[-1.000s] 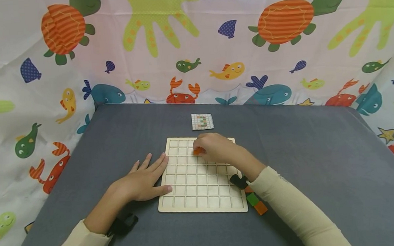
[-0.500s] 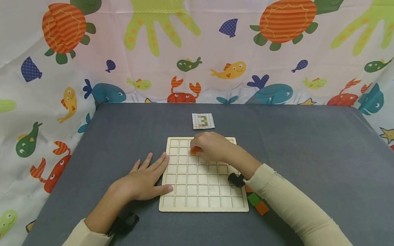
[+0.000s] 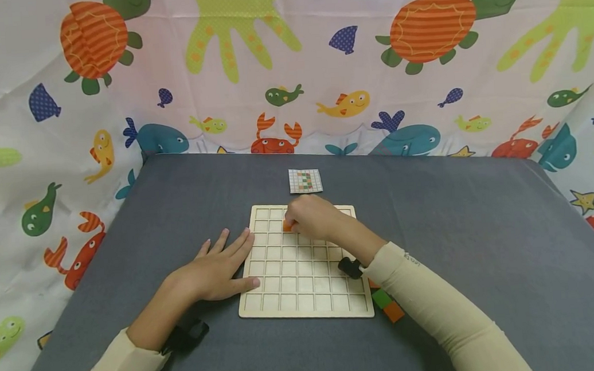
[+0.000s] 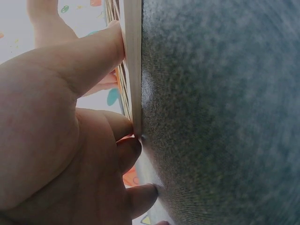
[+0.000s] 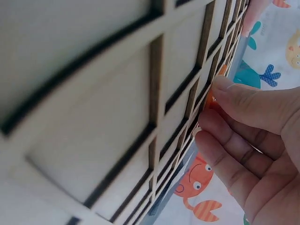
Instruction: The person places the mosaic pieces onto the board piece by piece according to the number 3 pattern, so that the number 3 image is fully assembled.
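Observation:
A light wooden grid board point(image 3: 305, 303) lies on the grey table. My right hand point(image 3: 313, 217) pinches an orange square tile point(image 3: 286, 226) over the board's far rows, left of the middle. In the right wrist view the thumb and fingertips hold the tile point(image 5: 209, 101) right at the grid's ridges. My left hand point(image 3: 217, 274) rests with spread fingers at the board's left edge, thumb on the frame. The left wrist view shows this thumb point(image 4: 101, 51) along the board's side point(image 4: 133, 61). The right hand covers several far cells.
A small card with a coloured grid pattern point(image 3: 305, 181) lies beyond the board. Beside its near right corner are a green tile point(image 3: 381, 298) and an orange tile point(image 3: 394, 311), with another orange one partly under the right sleeve. A patterned cloth point(image 3: 277, 54) hangs behind the table.
The right hand has shifted a little to the left with the orange tile, across the far part of the board. My left hand stays in place.

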The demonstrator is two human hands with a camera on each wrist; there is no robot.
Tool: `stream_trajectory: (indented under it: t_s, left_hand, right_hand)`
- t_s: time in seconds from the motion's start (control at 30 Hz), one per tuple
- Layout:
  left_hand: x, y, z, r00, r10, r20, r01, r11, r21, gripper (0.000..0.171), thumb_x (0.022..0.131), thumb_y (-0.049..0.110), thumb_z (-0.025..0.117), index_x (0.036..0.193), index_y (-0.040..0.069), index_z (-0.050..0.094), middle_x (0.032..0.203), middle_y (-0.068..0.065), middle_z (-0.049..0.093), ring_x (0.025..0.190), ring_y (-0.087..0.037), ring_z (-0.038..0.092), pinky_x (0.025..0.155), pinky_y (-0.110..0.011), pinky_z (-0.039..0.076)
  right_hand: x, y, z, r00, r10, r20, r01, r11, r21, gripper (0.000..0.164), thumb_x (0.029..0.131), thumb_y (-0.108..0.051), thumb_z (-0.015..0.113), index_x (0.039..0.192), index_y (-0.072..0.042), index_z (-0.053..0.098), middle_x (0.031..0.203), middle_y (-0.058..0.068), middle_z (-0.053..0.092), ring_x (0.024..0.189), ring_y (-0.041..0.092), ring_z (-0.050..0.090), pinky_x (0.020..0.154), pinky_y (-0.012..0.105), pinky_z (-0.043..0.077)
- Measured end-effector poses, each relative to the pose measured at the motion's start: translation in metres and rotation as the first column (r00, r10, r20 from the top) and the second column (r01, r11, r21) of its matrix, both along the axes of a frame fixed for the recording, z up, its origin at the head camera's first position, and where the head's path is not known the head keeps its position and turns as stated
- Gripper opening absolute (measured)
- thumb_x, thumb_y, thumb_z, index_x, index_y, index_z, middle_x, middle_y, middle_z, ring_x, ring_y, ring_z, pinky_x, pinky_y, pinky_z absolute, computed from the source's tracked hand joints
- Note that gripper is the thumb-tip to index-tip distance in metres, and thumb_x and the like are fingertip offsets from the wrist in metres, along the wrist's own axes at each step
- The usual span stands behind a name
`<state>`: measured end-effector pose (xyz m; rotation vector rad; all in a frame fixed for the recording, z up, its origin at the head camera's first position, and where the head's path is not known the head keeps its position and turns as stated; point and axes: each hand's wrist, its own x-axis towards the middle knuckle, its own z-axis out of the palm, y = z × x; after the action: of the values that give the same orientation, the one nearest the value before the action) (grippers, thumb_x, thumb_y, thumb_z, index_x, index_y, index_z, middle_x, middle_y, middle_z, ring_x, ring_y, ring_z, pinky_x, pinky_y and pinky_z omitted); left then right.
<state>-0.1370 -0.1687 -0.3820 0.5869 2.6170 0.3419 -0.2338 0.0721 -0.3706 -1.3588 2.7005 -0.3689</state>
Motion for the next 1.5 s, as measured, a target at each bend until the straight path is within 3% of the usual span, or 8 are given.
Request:
stream_trajectory:
  t_s: [0.13,0.33,0.5,0.73,0.9,1.07,1.3,1.5]
  left_hand:
    - [0.000,0.000,0.000,1.000,0.002,0.001,-0.002,1.000,-0.003,0.094,0.096,0.063,0.054,0.162,0.011,0.013,0.167,-0.009,0.008,0.150,-0.044,-0.001,0.113,-0.068,0.004]
    - [-0.001,0.000,-0.002,1.000,0.008,0.011,-0.008,1.000,-0.019,0.095,0.095,0.063,0.055,0.162,0.012,0.011,0.168,-0.007,0.006,0.150,-0.043,-0.002,0.113,-0.068,0.003]
    - [-0.001,0.000,-0.002,1.000,0.009,0.011,-0.009,1.000,-0.016,0.095,0.095,0.063,0.055,0.162,0.012,0.011,0.168,-0.007,0.006,0.150,-0.043,-0.003,0.113,-0.068,0.002]
    - [0.000,0.002,-0.002,1.000,0.010,0.012,-0.010,1.000,-0.013,0.095,0.095,0.062,0.056,0.162,0.011,0.012,0.167,-0.007,0.007,0.150,-0.043,-0.002,0.113,-0.068,0.003]
    - [0.001,0.002,-0.001,1.000,0.010,0.009,-0.010,1.000,-0.009,0.094,0.095,0.061,0.056,0.162,0.010,0.012,0.167,-0.008,0.008,0.150,-0.044,-0.002,0.113,-0.068,0.003]
    - [0.000,0.001,0.001,1.000,0.005,0.011,-0.005,1.000,0.008,0.094,0.095,0.061,0.056,0.162,0.009,0.014,0.167,-0.010,0.009,0.150,-0.045,-0.001,0.112,-0.069,0.003]
    - [0.001,0.001,0.002,1.000,0.007,0.005,-0.007,1.000,0.003,0.095,0.095,0.063,0.054,0.162,0.009,0.013,0.167,-0.010,0.008,0.150,-0.045,-0.001,0.113,-0.068,0.004]
    - [0.002,0.002,0.003,1.000,0.009,0.006,-0.009,1.000,0.012,0.094,0.096,0.061,0.055,0.162,0.009,0.014,0.167,-0.011,0.009,0.149,-0.046,0.000,0.112,-0.070,0.004]
  right_hand:
    - [0.004,0.003,0.005,0.999,0.034,0.028,-0.035,0.998,0.046,0.038,0.082,0.021,0.056,0.063,-0.011,0.051,0.074,0.001,0.043,0.069,0.016,0.034,0.061,0.029,0.028]
    - [0.014,0.011,0.012,0.996,0.049,0.076,-0.061,0.986,0.153,0.024,0.095,0.010,0.053,0.091,-0.004,0.072,0.112,0.009,0.069,0.098,0.023,0.064,0.081,0.034,0.050]
    - [0.023,0.023,0.013,0.992,0.026,0.124,-0.052,0.975,0.214,0.024,0.102,0.002,0.051,0.109,-0.006,0.073,0.140,0.012,0.059,0.119,0.028,0.062,0.096,0.038,0.050]
    - [0.040,0.059,0.009,0.992,0.059,0.110,-0.068,0.994,0.081,0.026,0.098,0.004,0.056,0.114,-0.005,0.074,0.131,0.011,0.065,0.125,0.026,0.058,0.102,0.042,0.047]
    - [0.055,0.095,0.016,0.994,-0.036,0.105,0.037,0.999,-0.005,0.025,0.095,0.003,0.061,0.115,-0.004,0.075,0.121,0.010,0.070,0.108,0.023,0.067,0.087,0.039,0.054]
    - [0.068,0.127,0.021,0.981,-0.140,0.133,0.136,0.990,0.040,0.020,0.088,-0.003,0.076,0.107,-0.008,0.076,0.096,-0.001,0.072,0.075,0.012,0.061,0.069,0.033,0.053]
    - [0.077,0.142,0.011,0.980,-0.146,0.138,0.139,0.988,0.062,0.023,0.079,0.005,0.076,0.082,-0.015,0.065,0.079,-0.004,0.053,0.070,0.010,0.045,0.061,0.028,0.040]
    - [0.080,0.133,0.008,0.974,-0.200,0.103,0.189,0.977,0.100,0.026,0.075,0.011,0.070,0.078,-0.014,0.062,0.083,-0.003,0.057,0.069,0.010,0.045,0.062,0.029,0.044]
